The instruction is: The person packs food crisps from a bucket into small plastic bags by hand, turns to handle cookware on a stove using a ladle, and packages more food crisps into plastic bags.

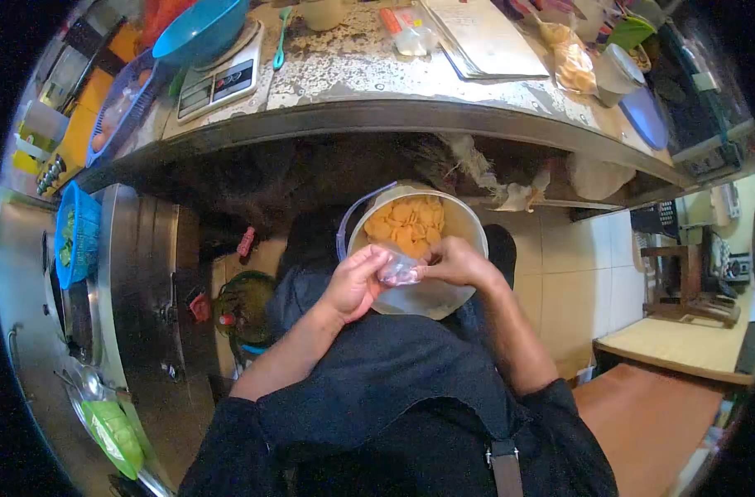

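Observation:
Between my knees stands a whitish plastic bucket point(468, 222) with a raised handle at its left. Flat orange-brown pieces point(404, 222), perhaps chips or crackers, lie inside it. Over the near part of the bucket, my left hand point(354, 282) grips a small clear plastic bag point(401, 271) with something pale or pinkish in it. My right hand point(460, 263) pinches the bag's right end with its fingertips. What exactly is in the bag cannot be made out.
A worn counter point(336, 87) crosses ahead, bearing a kitchen scale point(220, 87), a blue bowl point(199, 33), a green spoon point(282, 41) and papers point(485, 37). At left hangs a blue basket point(79, 236) with greens. A brown bench point(642, 414) stands at right.

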A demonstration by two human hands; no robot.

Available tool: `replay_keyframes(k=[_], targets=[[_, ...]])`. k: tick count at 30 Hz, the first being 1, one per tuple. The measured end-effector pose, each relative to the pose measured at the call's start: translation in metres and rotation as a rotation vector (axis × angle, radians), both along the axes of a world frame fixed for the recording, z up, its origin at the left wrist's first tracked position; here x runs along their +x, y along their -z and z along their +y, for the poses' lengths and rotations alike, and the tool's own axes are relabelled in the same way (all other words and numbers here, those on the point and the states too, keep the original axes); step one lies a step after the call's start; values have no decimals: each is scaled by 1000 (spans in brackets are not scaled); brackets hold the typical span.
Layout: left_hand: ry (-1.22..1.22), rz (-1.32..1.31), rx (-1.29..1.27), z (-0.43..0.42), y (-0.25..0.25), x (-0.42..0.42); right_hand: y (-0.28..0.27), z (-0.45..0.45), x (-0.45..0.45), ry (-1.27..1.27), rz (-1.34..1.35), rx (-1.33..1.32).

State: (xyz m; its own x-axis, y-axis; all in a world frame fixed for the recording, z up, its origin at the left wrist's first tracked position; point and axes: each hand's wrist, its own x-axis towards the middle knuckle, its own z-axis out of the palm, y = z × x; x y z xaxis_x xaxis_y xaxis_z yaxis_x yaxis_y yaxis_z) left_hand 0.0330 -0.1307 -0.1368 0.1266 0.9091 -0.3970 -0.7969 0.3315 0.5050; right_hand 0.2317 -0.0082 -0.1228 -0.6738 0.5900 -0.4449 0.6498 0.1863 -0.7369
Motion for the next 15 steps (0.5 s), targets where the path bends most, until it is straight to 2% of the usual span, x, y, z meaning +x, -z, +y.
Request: replay_keyframes(k=[2,5,8,11,13,15], targets=[[-18,102,51,-3,-12,2,15,18,-6,-131,-133,-39],[-92,216,85,-2,-17,5,88,39,-31,-299,-343,216],[-133,318,59,-2,-26,8,137,35,-63,-380,-466,125],[-181,372,61,-1,-22,6,171,-2,-63,-90,-405,192],[-200,408,49,-2,-15,5,180,-1,-69,-230,-439,45],[-198,459,13,-3,-12,5,170,-3,-64,-189,-422,-35]])
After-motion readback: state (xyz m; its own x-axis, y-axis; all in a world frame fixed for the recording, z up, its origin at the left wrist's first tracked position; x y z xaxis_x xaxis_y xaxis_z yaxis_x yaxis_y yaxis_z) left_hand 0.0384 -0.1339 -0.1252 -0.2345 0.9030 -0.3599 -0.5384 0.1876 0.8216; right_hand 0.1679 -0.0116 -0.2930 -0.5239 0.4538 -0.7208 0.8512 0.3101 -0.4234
